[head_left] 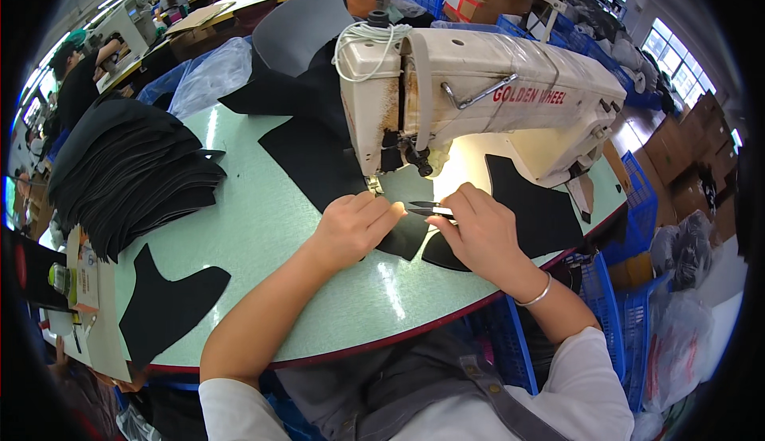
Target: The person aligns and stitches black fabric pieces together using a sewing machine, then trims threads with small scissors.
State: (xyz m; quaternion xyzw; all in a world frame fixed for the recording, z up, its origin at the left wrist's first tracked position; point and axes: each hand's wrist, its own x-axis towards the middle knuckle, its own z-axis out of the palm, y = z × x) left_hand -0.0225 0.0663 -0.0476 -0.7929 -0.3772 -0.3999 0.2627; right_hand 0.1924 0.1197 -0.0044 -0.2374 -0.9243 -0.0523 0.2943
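Note:
Thread snips (430, 209) with dark, pointed blades are gripped in my right hand (482, 230), their tips aimed left. My left hand (357, 227) is closed in a pinch just left of those tips; whatever it pinches is too small to make out. Both hands sit just in front of the presser foot (374, 185) of a worn, cream-coloured sewing machine (510, 82). Beneath and between them lies a black cut piece (404, 243), partly hidden by my fingers. Another black piece (530, 210) lies right of my right hand.
A thick stack of black cut pieces (131, 170) stands on the pale green table (271, 297) at left, with a single piece (169, 301) nearer me. More black material (307, 158) extends behind the needle. Blue crates (602, 297) flank the table at right. Other people work at far left.

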